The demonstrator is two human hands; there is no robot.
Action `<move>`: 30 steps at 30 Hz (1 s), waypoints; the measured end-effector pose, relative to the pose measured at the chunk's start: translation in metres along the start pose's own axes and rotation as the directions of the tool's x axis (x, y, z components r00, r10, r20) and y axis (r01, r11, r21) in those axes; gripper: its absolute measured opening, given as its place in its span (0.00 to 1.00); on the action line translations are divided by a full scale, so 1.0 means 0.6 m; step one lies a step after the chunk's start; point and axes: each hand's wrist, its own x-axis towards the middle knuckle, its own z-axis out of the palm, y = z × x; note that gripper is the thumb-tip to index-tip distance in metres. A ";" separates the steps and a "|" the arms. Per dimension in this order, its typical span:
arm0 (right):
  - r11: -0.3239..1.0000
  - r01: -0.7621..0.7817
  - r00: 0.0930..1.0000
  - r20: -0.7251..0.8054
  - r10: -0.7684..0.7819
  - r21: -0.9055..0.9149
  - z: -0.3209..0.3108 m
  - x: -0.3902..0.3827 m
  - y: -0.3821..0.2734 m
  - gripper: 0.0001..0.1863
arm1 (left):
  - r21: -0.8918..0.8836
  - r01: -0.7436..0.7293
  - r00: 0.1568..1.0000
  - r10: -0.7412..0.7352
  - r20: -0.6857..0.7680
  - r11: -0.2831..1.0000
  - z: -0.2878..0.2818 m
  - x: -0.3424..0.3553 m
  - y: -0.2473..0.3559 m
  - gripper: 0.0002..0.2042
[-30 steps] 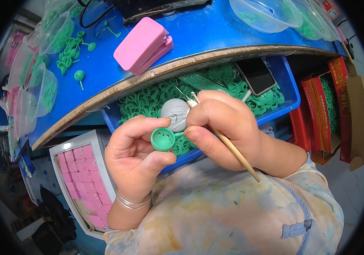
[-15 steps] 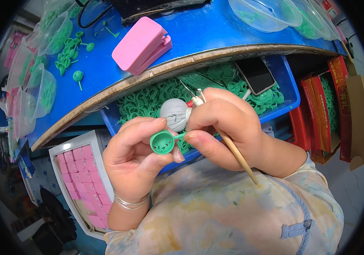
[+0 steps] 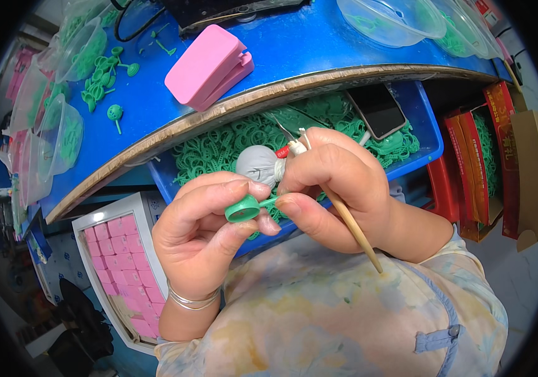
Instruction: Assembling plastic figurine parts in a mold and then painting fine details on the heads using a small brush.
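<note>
My left hand (image 3: 196, 226) pinches a small green cup-shaped piece (image 3: 242, 212) in its fingertips. The piece's thin stem reaches toward my right thumb. My right hand (image 3: 338, 188) is closed round a wooden stick (image 3: 353, 229), with white wrapped bits and a thin metal tip at its upper end. A grey cloth-covered ball (image 3: 253, 162), tied at its neck, sits against those fingers with a small red piece beside it. Both hands are above the front of a blue bin (image 3: 428, 147) full of green plastic pieces (image 3: 200, 151).
A pink two-part block (image 3: 200, 63), loose green pieces (image 3: 99, 81) and clear tubs (image 3: 382, 19) lie on the blue table (image 3: 294, 44). A phone (image 3: 375, 112) rests in the bin. A crate of pink blocks (image 3: 118, 251) stands left, red cartons (image 3: 470, 169) right.
The green cup has tipped from showing its inside to a flatter, more side-on angle. My left fingers have closed further round it, and the right hand has shifted slightly, revealing the red piece.
</note>
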 end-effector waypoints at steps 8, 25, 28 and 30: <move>1.000 -0.009 1.000 -0.002 0.009 -0.001 0.001 -0.002 0.001 0.04 | 0.027 0.118 0.984 -0.113 -0.140 0.993 0.012 -0.003 0.008 0.17; 0.994 -0.006 0.999 0.037 0.010 -0.113 0.007 -0.002 0.004 0.08 | 0.035 0.146 0.974 -0.138 -0.181 0.989 0.008 -0.003 0.005 0.18; 0.993 -0.010 0.999 0.037 0.015 -0.121 0.006 -0.002 0.002 0.08 | 0.019 0.141 0.978 -0.136 -0.157 0.990 0.004 -0.005 0.003 0.19; 0.991 -0.013 0.999 0.031 0.017 -0.132 0.006 -0.002 0.000 0.09 | 0.015 0.140 0.972 -0.135 -0.191 0.990 0.010 -0.003 0.004 0.21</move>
